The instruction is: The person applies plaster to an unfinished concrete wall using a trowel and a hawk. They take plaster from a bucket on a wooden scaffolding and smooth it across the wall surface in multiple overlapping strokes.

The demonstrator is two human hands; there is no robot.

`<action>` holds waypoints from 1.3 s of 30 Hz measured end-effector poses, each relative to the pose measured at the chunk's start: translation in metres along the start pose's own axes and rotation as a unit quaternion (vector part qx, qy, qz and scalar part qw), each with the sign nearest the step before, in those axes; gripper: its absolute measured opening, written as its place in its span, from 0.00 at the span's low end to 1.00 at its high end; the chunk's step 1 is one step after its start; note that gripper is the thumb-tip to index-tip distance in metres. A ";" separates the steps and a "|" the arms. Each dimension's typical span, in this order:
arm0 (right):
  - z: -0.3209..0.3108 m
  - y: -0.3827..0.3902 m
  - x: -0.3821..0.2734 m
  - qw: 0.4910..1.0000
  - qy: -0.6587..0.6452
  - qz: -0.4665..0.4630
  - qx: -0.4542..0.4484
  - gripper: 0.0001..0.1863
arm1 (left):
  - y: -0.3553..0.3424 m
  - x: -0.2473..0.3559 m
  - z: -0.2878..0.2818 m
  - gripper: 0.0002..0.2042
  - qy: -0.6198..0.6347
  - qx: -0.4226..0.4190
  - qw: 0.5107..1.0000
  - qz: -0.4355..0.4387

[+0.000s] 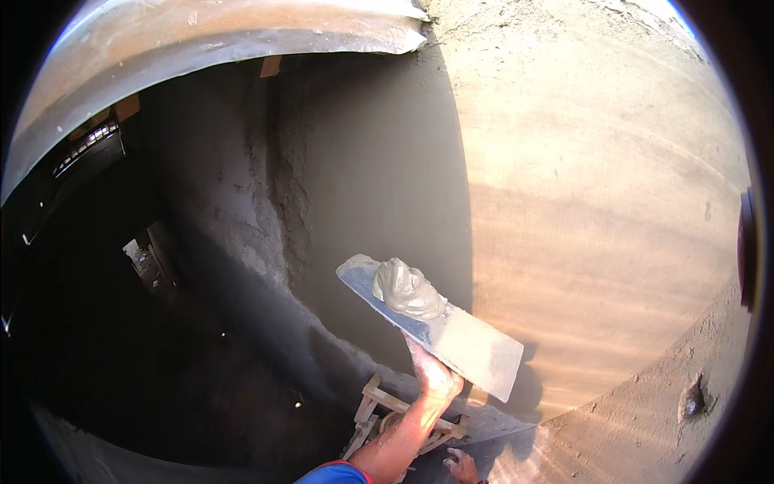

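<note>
The left hand (435,377) grips a board (482,355) from below, part of the grip hidden under it. On the board, up and left of those fingers, sits a heap of grey mortar (407,290). Beyond the fingers stands a wall (597,194), shaded straight ahead, sunlit to their right. A wooden frame (387,398) shows below and left of them. Farther below, slightly right, the right hand (462,465) has bent fingers. Well above both hands, a pale sheet (242,50) curves.
</note>
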State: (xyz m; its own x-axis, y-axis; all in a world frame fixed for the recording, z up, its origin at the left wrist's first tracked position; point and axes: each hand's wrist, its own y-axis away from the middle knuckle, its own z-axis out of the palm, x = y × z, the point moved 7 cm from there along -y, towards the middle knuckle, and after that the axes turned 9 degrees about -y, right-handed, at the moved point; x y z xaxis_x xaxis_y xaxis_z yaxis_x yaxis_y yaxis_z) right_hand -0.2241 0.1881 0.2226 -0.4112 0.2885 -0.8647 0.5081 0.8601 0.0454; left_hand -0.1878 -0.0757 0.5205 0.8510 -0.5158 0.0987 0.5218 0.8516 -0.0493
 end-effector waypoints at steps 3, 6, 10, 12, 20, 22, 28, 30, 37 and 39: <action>-0.034 -0.006 -0.009 0.996 0.038 0.061 0.053 0.22 | -0.002 -0.004 0.079 0.23 -0.085 -0.028 0.995 0.038; -0.046 -0.003 -0.025 0.994 0.068 0.068 0.054 0.24 | 0.002 0.003 0.141 0.20 -0.113 -0.083 0.987 0.081; -0.050 0.013 -0.032 0.993 0.047 0.100 0.042 0.25 | 0.008 0.004 0.213 0.22 -0.169 -0.141 0.966 0.136; -0.050 0.021 -0.026 0.993 0.060 0.093 0.052 0.25 | 0.012 0.006 0.247 0.20 -0.175 -0.147 0.964 0.133; -0.047 0.037 -0.008 0.992 0.058 0.092 0.066 0.25 | -0.007 0.021 0.348 0.20 -0.303 -0.138 0.929 0.162; -0.046 0.035 -0.013 0.991 0.071 0.106 0.043 0.25 | -0.037 0.043 0.361 0.21 -0.429 -0.107 0.857 0.264; -0.047 0.033 -0.026 0.993 0.041 0.108 0.028 0.23 | -0.089 0.087 0.376 0.26 -0.672 0.044 0.652 0.349; -0.041 0.030 -0.021 0.992 0.039 0.119 0.013 0.23 | -0.104 0.096 0.379 0.25 -0.739 0.070 0.554 0.376; -0.025 0.046 0.058 0.974 0.196 -0.076 0.089 0.18 | -0.092 0.063 0.400 0.18 -0.737 0.029 0.541 0.403; -0.030 0.046 0.060 0.951 0.254 -0.125 0.122 0.18 | -0.086 0.044 0.412 0.19 -0.746 0.005 0.488 0.453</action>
State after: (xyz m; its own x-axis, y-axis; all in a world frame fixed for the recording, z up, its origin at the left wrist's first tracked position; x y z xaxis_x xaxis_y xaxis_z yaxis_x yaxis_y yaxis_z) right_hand -0.2483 0.2575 0.1882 -0.8234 0.3074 -0.4770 0.4817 0.8229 -0.3013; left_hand -0.2189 -0.1329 0.9390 -0.2619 0.7093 0.6544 -0.0349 0.6707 -0.7409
